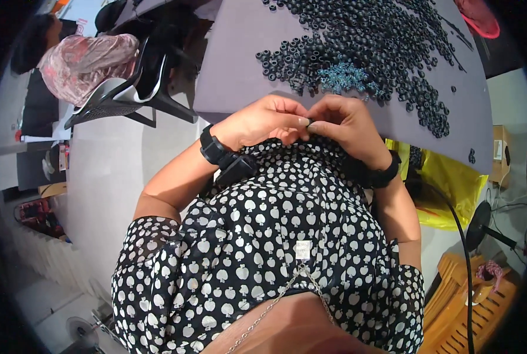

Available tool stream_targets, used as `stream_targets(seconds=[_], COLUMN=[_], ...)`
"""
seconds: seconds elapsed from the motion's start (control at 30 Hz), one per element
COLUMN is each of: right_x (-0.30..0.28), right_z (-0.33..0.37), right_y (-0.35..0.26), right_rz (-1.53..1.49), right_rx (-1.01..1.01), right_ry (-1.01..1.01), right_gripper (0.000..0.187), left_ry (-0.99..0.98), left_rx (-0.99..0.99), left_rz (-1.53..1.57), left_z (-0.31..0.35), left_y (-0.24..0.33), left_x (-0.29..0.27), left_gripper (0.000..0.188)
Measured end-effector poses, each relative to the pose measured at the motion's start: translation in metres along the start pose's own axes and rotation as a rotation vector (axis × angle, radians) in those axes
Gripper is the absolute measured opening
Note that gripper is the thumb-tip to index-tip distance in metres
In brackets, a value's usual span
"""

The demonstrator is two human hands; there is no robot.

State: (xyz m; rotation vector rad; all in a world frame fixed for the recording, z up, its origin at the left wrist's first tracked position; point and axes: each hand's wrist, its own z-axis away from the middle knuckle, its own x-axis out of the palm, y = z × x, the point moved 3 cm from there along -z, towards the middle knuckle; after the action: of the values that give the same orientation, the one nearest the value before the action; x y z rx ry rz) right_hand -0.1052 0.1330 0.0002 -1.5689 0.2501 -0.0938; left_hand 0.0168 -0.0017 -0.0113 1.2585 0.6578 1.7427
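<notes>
My left hand (269, 121) and my right hand (345, 120) meet at the near edge of the table, fingers closed in a pinch. Between the fingertips shows a small black piece (309, 123), mostly covered, so its exact kind is hidden. Just beyond the hands lies a small heap of translucent blue bits (343, 76), too fine to make out singly. Around and behind it spreads a large pile of small black ring-shaped parts (358, 35), each with a hole through it. Dark bands sit on both wrists.
The table (234, 65) has a grey-lilac top. To the left stands a black plastic chair (151, 88) with a person in pink patterned cloth beside it. A yellow bag (446, 183) hangs below the table's right edge, near a black cable (465, 248) and a wooden slatted seat (482, 312).
</notes>
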Motion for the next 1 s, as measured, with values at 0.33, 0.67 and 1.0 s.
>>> stream_targets(seconds=[0.33, 0.67, 1.0], right_x=[-0.011, -0.012, -0.017], right_z=[-0.041, -0.035, -0.008], right_y=[-0.014, -0.02, -0.012], right_rz=[1.02, 0.905, -0.163], right_rx=[-0.276, -0.38, -0.037], right_ry=[0.217, 0.333, 0.174], right_gripper=[0.013, 0.011, 0.014], left_ry=[0.095, 0.067, 0.025], left_rx=[0.105, 0.125, 0.085], left_rz=[0.305, 0.339, 0.318], left_z=[0.001, -0.006, -0.013], left_y=[0.008, 0.0, 0.005], left_x=[-0.031, -0.035, -0.009], left_gripper=[0.01, 0.01, 0.014])
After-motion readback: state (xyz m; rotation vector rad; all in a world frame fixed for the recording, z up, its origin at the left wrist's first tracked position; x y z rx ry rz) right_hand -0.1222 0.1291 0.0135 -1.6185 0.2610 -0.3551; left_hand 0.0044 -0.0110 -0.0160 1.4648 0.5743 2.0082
